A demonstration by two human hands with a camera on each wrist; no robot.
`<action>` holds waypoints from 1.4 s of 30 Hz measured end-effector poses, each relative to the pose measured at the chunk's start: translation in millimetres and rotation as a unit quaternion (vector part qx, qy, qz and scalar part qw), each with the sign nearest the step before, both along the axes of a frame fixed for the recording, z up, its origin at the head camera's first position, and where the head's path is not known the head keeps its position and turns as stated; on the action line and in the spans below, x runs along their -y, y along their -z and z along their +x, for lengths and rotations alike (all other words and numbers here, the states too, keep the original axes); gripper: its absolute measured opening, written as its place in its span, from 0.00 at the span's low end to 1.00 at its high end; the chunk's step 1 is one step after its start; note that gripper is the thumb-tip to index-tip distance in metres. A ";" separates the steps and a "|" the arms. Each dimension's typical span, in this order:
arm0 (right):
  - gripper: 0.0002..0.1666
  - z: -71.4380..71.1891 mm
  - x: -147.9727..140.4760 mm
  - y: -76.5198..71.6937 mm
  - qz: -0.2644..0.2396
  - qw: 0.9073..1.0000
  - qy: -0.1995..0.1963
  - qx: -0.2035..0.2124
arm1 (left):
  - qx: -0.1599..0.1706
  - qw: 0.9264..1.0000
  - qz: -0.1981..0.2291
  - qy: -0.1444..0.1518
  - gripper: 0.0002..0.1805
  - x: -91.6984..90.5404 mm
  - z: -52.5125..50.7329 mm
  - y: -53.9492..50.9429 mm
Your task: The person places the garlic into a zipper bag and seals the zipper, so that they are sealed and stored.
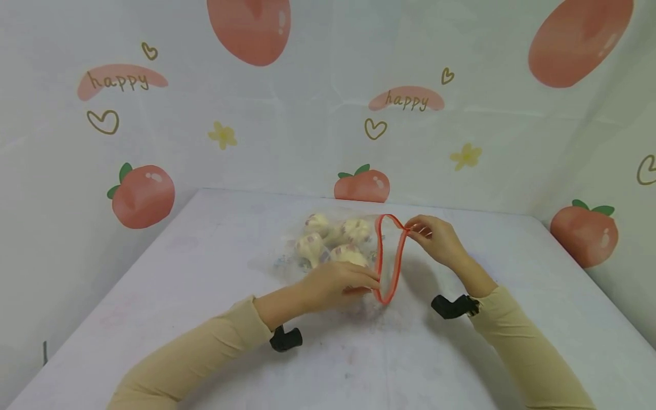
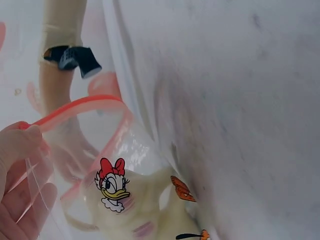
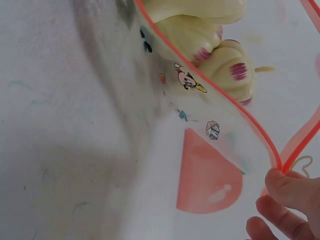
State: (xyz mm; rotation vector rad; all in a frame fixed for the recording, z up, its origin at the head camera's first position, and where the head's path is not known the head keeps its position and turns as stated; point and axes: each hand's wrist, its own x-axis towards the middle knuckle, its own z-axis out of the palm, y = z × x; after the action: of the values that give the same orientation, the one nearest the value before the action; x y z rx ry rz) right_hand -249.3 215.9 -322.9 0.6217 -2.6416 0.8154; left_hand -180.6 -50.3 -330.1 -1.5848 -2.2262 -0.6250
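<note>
A clear zip bag (image 1: 282, 263) with a red zip rim (image 1: 380, 250) and small cartoon prints lies on the table, its mouth spread into a loop facing right. Inside it are several garlic bulbs (image 1: 310, 247), cream with purple marks. My left hand (image 1: 340, 283) pinches the near side of the rim between thumb and fingers. With thumb and forefinger, my right hand (image 1: 435, 238) pinches the rim's right corner, as the right wrist view shows close up. A duck print (image 2: 114, 185) covers part of one bulb in the left wrist view.
The white table (image 1: 215, 228) carries faint smudges. A white cloth backdrop (image 1: 307, 114) with peach, heart and "happy" prints rises behind it. Each wrist wears a black camera mount, the left mount (image 1: 286, 339) close to the tabletop.
</note>
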 end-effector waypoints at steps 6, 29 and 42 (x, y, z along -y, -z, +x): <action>0.07 0.5 -7.9 2.8 0.013 1.000 0.013 0.012 | 0.030 0.999 0.006 -0.024 0.13 11.9 -2.9 0.7; 0.05 3.5 -24.4 10.8 0.077 0.996 -0.003 0.036 | 0.254 0.965 -0.060 -0.030 0.06 47.9 -7.8 0.6; 0.05 8.1 -25.2 8.8 0.108 0.991 -0.004 0.075 | 0.328 0.942 -0.062 -0.030 0.05 57.3 -7.9 4.2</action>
State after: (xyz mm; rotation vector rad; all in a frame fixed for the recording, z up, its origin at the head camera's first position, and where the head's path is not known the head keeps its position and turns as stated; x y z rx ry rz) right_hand -241.2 241.1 -331.7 0.6489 -2.8910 0.6051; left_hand -188.4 -107.7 -334.3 -1.5044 -2.8168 -1.1496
